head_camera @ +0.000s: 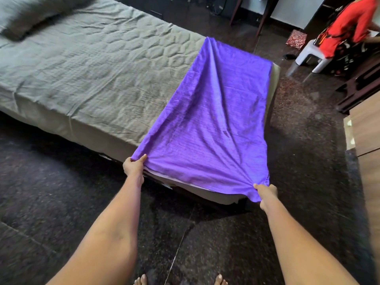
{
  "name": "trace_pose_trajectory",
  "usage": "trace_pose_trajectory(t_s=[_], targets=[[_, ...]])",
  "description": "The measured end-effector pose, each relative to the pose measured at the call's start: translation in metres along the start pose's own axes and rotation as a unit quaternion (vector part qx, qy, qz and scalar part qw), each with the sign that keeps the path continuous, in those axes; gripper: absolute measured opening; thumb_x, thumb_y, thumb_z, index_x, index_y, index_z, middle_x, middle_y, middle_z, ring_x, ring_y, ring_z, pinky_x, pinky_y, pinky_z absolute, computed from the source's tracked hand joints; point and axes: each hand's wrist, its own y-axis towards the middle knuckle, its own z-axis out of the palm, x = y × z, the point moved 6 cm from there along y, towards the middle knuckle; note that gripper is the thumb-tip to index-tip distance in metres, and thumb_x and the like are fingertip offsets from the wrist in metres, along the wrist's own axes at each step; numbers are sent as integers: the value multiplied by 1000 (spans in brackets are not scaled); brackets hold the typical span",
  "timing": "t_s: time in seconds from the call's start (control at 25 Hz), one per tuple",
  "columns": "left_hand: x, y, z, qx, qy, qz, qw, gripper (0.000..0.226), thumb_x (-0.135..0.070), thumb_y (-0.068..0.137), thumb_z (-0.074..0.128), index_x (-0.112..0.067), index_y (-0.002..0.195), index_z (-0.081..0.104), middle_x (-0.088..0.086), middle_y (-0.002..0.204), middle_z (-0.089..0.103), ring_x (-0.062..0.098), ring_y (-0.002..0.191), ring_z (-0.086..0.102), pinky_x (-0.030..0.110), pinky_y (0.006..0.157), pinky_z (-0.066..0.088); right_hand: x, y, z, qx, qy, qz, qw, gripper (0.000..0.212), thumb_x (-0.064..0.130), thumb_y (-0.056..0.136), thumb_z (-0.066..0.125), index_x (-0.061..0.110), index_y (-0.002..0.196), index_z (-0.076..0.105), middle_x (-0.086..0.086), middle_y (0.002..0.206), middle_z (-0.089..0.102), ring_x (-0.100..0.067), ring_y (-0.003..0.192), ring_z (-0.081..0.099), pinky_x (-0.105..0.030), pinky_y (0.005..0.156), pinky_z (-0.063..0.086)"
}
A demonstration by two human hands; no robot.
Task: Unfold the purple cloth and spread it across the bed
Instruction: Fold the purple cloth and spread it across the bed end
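The purple cloth point(207, 120) lies as a long strip across the foot end of the bed point(86, 75), reaching from the near edge to the far edge. It is creased, with folds fanning out from both near corners. My left hand point(134, 166) pinches the near left corner at the bed's edge. My right hand point(265, 194) grips the near right corner, which hangs a little past the mattress. The rest of the bed shows its grey-green sheet.
A grey pillow point(30, 15) rests at the head of the bed, far left. A person in red point(347, 27) sits on a white stool point(312, 56) at the back right. Wooden furniture point(366, 128) lines the right side. Dark stone floor point(41, 182) surrounds the bed.
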Motion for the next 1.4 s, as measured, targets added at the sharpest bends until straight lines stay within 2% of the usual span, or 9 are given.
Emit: trace_pose_trajectory(t_s=[0.12, 0.16, 0.32, 0.44, 0.56, 0.64, 0.76, 1.12, 1.4], targets=[[-8, -4, 12, 35, -48, -37, 998, 25, 2, 80, 65, -13, 69, 49, 5, 74, 55, 19, 68, 53, 29, 57, 44, 0, -5, 1, 0, 20, 10, 1000, 34, 10, 85, 62, -7, 114, 55, -20, 94, 61, -25, 64, 55, -28, 47, 43], [-11, -2, 15, 44, -54, -48, 996, 24, 2, 83, 63, -12, 70, 48, 6, 73, 54, 16, 62, 53, 29, 56, 44, 0, -5, 1, -8, 19, 10, 1000, 32, 12, 87, 61, -7, 112, 56, -18, 88, 58, -22, 56, 50, -26, 44, 39], [-20, 0, 13, 54, -15, -37, 998, 24, -13, 89, 60, -13, 66, 50, 7, 63, 47, 5, 29, 46, 16, 34, 42, 2, -12, -8, -36, -23, -24, 999, 45, 31, 86, 64, -4, 113, 58, -22, 100, 61, -35, 79, 60, -39, 68, 48], [-26, -5, -3, -31, 105, 19, 994, 25, -24, 86, 64, 0, 81, 64, 25, 84, 64, 25, 68, 69, 35, 63, 58, -9, -22, -9, -38, -84, -36, 995, 46, 34, 88, 59, -5, 113, 58, -26, 102, 62, -41, 83, 62, -44, 77, 52], [-54, -29, -22, -130, 92, 7, 987, 35, -22, 87, 61, 8, 106, 64, 29, 113, 63, 40, 108, 59, 40, 95, 45, -9, -38, -4, 0, -52, 6, 999, 46, 26, 91, 58, -8, 121, 53, -26, 113, 60, -40, 93, 61, -40, 80, 49], [-75, -44, -29, -170, 53, -11, 984, 37, -21, 89, 59, 8, 111, 62, 29, 117, 61, 40, 112, 57, 40, 96, 43, 1, -52, 3, -10, -25, 24, 999, 46, 22, 90, 57, -10, 122, 53, -30, 122, 57, -43, 109, 56, -41, 88, 45], [-88, -62, -34, -179, 67, -28, 981, 41, -21, 89, 59, 12, 114, 58, 32, 118, 60, 43, 113, 56, 43, 96, 43, 4, -73, -2, -61, -28, 61, 996, 43, 20, 86, 54, -6, 121, 56, -30, 121, 58, -45, 106, 57, -47, 92, 48], [-43, -64, -76, -144, 166, -77, 973, 44, -17, 88, 62, 13, 118, 54, 35, 123, 55, 44, 117, 53, 45, 98, 43, -49, -101, -7, -41, -201, 77, 976, 43, 33, 89, 54, 7, 123, 58, -22, 126, 58, -40, 112, 57, -41, 93, 46], [-21, -41, -74, -141, 213, -78, 964, 32, -6, 87, 54, 3, 118, 56, 28, 124, 56, 41, 117, 54, 44, 98, 44, -67, -84, 4, -12, -274, 81, 958, 43, 16, 84, 59, 4, 126, 55, -22, 130, 55, -39, 116, 54, -41, 98, 45]])
